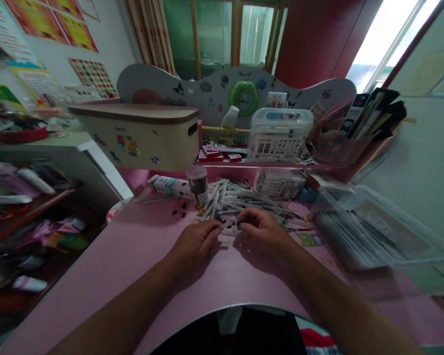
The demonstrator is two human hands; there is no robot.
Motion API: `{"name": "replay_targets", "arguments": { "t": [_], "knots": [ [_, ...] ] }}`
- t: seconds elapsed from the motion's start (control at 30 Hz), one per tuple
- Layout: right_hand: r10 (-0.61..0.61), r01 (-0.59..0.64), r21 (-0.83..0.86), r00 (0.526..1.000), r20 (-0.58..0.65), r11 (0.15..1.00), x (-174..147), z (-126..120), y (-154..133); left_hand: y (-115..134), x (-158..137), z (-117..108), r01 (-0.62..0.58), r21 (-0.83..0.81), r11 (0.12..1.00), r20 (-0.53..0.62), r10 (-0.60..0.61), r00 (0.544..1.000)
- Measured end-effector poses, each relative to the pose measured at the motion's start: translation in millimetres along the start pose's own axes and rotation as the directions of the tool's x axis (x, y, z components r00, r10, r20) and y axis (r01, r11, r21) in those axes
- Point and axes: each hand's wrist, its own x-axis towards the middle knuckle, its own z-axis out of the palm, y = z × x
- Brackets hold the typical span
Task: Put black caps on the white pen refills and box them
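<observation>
Both hands rest over the pink desk [133, 276], in front of a loose pile of white and grey pens [240, 201]. With thumb and fingers pressed together, my left hand [197, 240] is closed at the near edge of the pile. My right hand [262, 228] faces it a short gap away, fingers curled into a pinch; a tiny dark bit shows at its tips. What either pinch holds is too small to name. Small black pieces lie between the hands, and a few more black pieces [184, 215] lie left of the clear plastic jar [197, 186].
A long white box [170, 186] lies behind the jar. At the right stands an open clear bin [399, 246] with grey slats inside. Clear cases [279, 135] and a beige lidded box [140, 138] sit on the back shelf, near a green clock [243, 98].
</observation>
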Motion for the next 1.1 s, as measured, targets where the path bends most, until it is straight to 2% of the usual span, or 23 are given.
{"name": "replay_targets", "arguments": {
  "t": [0.17, 0.43, 0.6, 0.77, 1.1],
  "knots": [
    [-0.087, 0.085, -0.030, 0.995, -0.055, 0.996, 2.9, 0.5, -2.2, -3.4, -0.2, 1.4, -0.048, 0.073, 0.996, -0.018, 0.050, 0.999],
    [-0.029, 0.025, -0.057, 0.998, -0.060, 0.998, -4.9, 10.8, -5.4, -8.4, 0.5, 1.9, -0.084, 0.181, 0.980, 0.047, 0.077, 0.996],
    [-0.116, 0.098, -0.174, 0.988, -0.097, 0.980, -7.5, 13.3, -9.6, -13.0, 0.1, 4.0, -0.110, 0.230, 0.967, 0.036, 0.105, 0.994],
    [-0.173, 0.150, -0.239, 0.982, -0.076, 0.959, -2.0, 9.1, -3.7, -13.9, 0.6, 5.5, -0.115, 0.239, 0.964, 0.031, 0.111, 0.993],
    [-0.149, 0.129, -0.243, 0.987, -0.066, 0.961, -3.2, 6.9, -0.6, -10.7, -0.8, 4.8, -0.199, 0.273, 0.941, -0.015, 0.210, 0.978]
  ]
}}
